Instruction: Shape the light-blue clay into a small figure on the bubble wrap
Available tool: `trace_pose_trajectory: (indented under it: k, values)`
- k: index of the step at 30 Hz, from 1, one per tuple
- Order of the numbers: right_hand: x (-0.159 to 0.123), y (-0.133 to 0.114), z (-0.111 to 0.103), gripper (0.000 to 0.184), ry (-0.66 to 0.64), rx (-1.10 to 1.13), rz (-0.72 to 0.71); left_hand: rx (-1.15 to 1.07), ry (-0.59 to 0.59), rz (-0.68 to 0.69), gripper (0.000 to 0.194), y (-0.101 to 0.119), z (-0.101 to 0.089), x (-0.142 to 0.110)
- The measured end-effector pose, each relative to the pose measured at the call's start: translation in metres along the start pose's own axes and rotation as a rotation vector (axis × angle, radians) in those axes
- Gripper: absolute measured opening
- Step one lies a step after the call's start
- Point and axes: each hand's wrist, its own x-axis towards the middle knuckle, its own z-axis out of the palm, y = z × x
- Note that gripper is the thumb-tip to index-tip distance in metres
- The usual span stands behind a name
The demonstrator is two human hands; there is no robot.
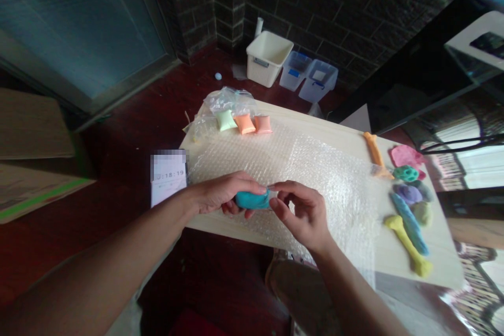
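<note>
A small packet of teal modelling clay (252, 200) is held above the bubble wrap (326, 189). My left hand (220, 193) is closed around it, thumb along the top and fingers underneath. At the packet's right end, my right hand (301, 210) has its thumb and index finger at the clear wrapper edge; the exact contact is hard to make out. Beyond my hands lie a pale green packet (226, 121), an orange packet (244, 124) and a pink-orange packet (263, 125), side by side.
On the table's right lie shaped clay pieces, among them a yellow bone (408, 247), a blue stick (409, 223), an orange bone (374, 151) and a pink piece (405, 156). A phone (169, 178) showing a timer is at the left edge. Bins (265, 63) stand on the floor behind.
</note>
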Motion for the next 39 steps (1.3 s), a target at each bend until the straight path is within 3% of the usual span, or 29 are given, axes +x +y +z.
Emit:
trace_pose_trajectory:
  k: [10, 17, 25, 32, 39]
  values:
    - [0.001, -0.001, 0.002, 0.01, -0.031, 0.094, 0.084, -0.074, 0.137, 0.025, 0.034, -0.007, 0.007, 0.008]
    - [0.001, 0.002, 0.0, 0.025, -0.014, 0.09, 0.072, -0.031, 0.255, 0.071, 0.044, -0.008, 0.01, 0.012]
    - [0.002, 0.001, 0.001, 0.019, 0.0, 0.038, 0.046, -0.112, 0.434, 0.075, 0.025, -0.008, 0.015, 0.012]
    - [0.002, 0.003, 0.001, 0.034, -0.087, 0.044, 0.05, -0.068, 0.485, 0.092, 0.026, -0.009, 0.013, 0.014]
    - [0.004, 0.006, -0.004, 0.025, -0.104, 0.047, 0.1, -0.057, 0.511, 0.117, 0.024, -0.013, 0.014, 0.017]
